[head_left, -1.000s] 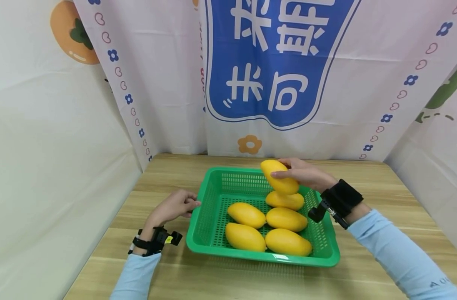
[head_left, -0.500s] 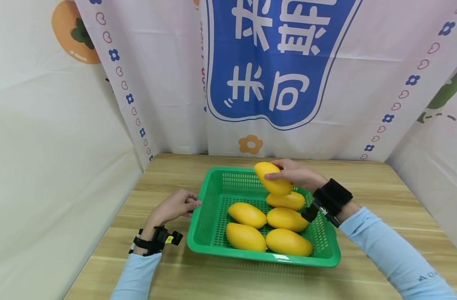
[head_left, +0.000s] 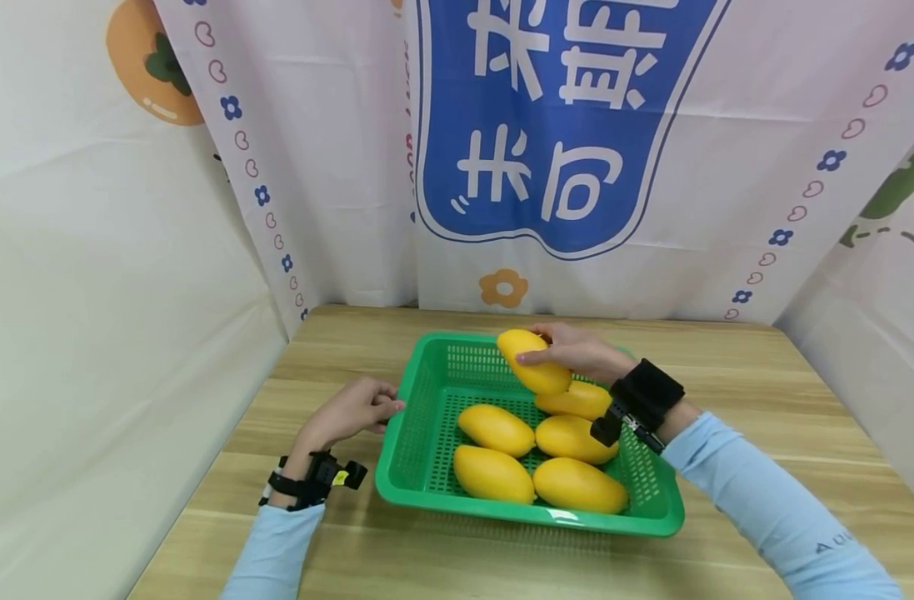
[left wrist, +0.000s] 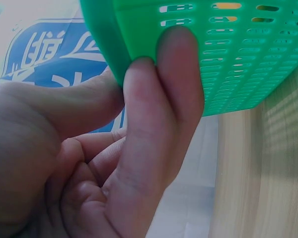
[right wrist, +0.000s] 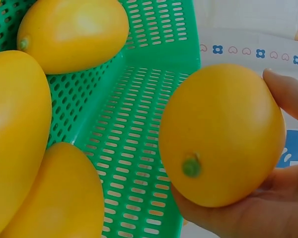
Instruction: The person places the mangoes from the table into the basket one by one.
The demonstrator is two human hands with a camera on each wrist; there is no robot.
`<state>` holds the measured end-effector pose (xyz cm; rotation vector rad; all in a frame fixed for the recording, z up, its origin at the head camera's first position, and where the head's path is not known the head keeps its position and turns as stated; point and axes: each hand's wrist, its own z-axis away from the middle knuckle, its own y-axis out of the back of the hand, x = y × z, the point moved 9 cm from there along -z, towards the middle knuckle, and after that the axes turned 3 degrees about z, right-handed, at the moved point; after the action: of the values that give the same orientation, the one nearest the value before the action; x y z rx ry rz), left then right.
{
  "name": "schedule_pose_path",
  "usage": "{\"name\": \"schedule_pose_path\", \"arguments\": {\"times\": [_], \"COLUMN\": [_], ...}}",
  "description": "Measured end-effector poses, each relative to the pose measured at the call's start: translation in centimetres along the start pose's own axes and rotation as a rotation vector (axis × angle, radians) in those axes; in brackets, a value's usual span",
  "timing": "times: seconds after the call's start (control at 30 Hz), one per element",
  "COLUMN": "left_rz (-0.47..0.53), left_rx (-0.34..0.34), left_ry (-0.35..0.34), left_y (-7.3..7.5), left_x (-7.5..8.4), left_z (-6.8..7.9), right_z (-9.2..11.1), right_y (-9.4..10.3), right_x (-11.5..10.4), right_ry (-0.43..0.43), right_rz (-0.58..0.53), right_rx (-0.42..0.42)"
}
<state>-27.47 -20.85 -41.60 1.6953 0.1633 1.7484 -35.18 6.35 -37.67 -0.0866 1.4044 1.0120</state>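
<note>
A yellow mango (head_left: 533, 365) is held by my right hand (head_left: 587, 352), thumb on the near side and fingers behind, over the back of a green plastic basket (head_left: 494, 507). In the right wrist view the held mango (right wrist: 221, 136) shows its green stem end. Several more mangoes lie on the basket floor, among them a front left mango (head_left: 494, 473) and a front right mango (head_left: 580, 485). The held one partly covers the rearmost mango (head_left: 576, 400). My left hand (head_left: 354, 410) pinches the basket's left rim; in the left wrist view two fingers (left wrist: 149, 104) press the slotted outer wall.
The basket stands on a wooden table (head_left: 337, 350). Behind it hangs a white printed cloth (head_left: 344, 208) with a blue panel, and pale cloth also covers both sides. Inside the basket, bare floor (head_left: 445, 417) shows on the left.
My right hand has moved left and slightly down with the mango, along the back of the basket. The left hand stays at the rim, and the other mangoes lie as before.
</note>
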Motion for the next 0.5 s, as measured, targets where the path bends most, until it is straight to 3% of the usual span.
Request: {"name": "schedule_pose_path", "arguments": {"times": [0.27, 0.5], "left_rz": [0.006, 0.006], "left_rx": [-0.002, -0.002], "left_ry": [0.006, 0.007], "left_y": [0.0, 0.0], "left_x": [-0.1, -0.2], "left_z": [0.0, -0.1], "right_z": [-0.8, -1.5], "right_y": [-0.5, -1.1], "right_x": [0.6, 0.7], "right_ry": [-0.045, -0.033], "right_rz": [0.043, 0.103], "right_rx": [0.036, 0.049]}}
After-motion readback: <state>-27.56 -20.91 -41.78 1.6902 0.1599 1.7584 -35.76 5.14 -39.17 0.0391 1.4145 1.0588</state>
